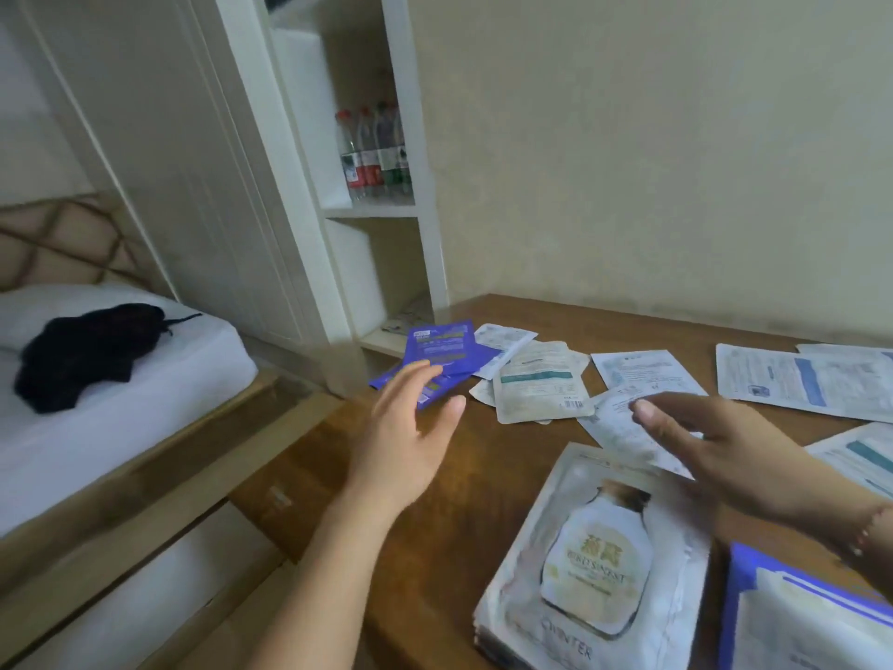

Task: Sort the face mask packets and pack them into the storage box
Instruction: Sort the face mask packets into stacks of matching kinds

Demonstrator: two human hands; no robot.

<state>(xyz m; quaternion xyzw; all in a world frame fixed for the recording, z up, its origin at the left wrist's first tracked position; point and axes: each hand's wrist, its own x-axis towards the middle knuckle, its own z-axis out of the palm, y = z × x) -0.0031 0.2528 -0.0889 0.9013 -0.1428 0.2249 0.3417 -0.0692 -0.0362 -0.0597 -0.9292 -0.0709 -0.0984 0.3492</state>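
Sorting stage, judged. Left hand (403,442) empty, fingers (410,379) spread wide, tips over the purple packets (437,350). Right hand (725,456) empty, fingers loosely extended above white packets (623,423). Next: pinch purple packets together. Box (802,616) lies behind right wrist.

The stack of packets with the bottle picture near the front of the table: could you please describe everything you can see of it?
The stack of packets lies flat on the wooden table, near its front edge. The top packet is whitish and glossy, printed with a corked bottle bearing gold lettering and grey letters below. Several layered edges show at its near left corner. Its far right corner sits under the right hand; a blue box lies close on its right.
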